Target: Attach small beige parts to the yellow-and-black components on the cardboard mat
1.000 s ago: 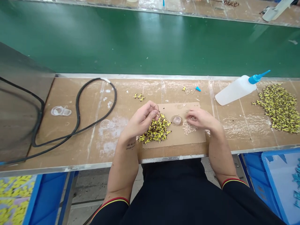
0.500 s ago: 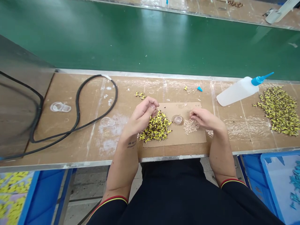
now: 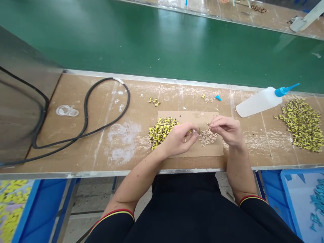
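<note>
My left hand [image 3: 181, 136] is closed in a pinch over the cardboard sheet [image 3: 184, 115], with a speck of yellow [image 3: 189, 131] showing between thumb and fingers, seemingly a small yellow piece. Behind those fingertips, a small clear round dish is mostly hidden. To the left lies a heap of small yellow-and-dark pieces [image 3: 162, 130], partly behind this hand. Facing it, my right hand [image 3: 226, 129] pinches a tiny beige piece [image 3: 208, 124] at its fingertips. Just below is a pile of tiny beige pieces [image 3: 208, 137]. A narrow gap separates the two hands.
A white squeeze bottle [image 3: 259, 101] with a blue nozzle lies at right, beside a larger yellow-and-dark heap [image 3: 302, 125]. A small blue cap [image 3: 218, 98] sits behind the sheet. Black cable [image 3: 86, 114] loops at left. Blue crates [image 3: 47, 206] stand below the table edge.
My left hand has moved right from the yellow-and-dark heap to above the clear dish. My right hand has lifted slightly off the beige pile and turned, with a tiny piece now showing at its fingertips.
</note>
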{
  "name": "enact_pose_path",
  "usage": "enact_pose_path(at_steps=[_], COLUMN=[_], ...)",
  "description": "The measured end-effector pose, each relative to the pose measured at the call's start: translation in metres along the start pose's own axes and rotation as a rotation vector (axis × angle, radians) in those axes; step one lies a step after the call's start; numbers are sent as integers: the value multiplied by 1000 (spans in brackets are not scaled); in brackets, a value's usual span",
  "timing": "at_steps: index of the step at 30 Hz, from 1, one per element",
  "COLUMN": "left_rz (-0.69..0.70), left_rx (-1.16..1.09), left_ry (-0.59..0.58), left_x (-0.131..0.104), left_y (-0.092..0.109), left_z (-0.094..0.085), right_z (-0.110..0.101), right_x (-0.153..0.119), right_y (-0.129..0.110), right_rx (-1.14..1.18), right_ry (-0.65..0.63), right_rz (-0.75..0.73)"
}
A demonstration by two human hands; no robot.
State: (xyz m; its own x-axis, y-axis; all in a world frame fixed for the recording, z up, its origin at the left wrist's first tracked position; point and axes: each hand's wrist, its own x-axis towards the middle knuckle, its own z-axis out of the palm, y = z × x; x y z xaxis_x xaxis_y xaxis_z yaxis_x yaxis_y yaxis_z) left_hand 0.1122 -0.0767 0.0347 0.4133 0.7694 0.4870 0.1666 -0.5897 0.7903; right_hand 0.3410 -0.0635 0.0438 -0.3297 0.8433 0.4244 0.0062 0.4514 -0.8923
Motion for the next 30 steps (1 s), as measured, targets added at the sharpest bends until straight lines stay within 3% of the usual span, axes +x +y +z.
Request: enact_pose_path(at_steps=[5, 14, 22, 30], left_rz=[32, 113, 211, 128], left_rx=[57, 91, 37, 12], left_ry=[55, 100, 91, 91], left_x=[-3, -4, 0, 0], left_y=[-5, -7, -2, -4], left_z=[5, 4, 0, 0], right_z=[16, 28, 31, 37], right_x=[0, 2, 4, 3], right_y=[0, -3, -3, -5], right_rx=[219, 243, 84, -131], right_ry=[41, -47, -32, 34], right_rz=[26, 10, -33, -52])
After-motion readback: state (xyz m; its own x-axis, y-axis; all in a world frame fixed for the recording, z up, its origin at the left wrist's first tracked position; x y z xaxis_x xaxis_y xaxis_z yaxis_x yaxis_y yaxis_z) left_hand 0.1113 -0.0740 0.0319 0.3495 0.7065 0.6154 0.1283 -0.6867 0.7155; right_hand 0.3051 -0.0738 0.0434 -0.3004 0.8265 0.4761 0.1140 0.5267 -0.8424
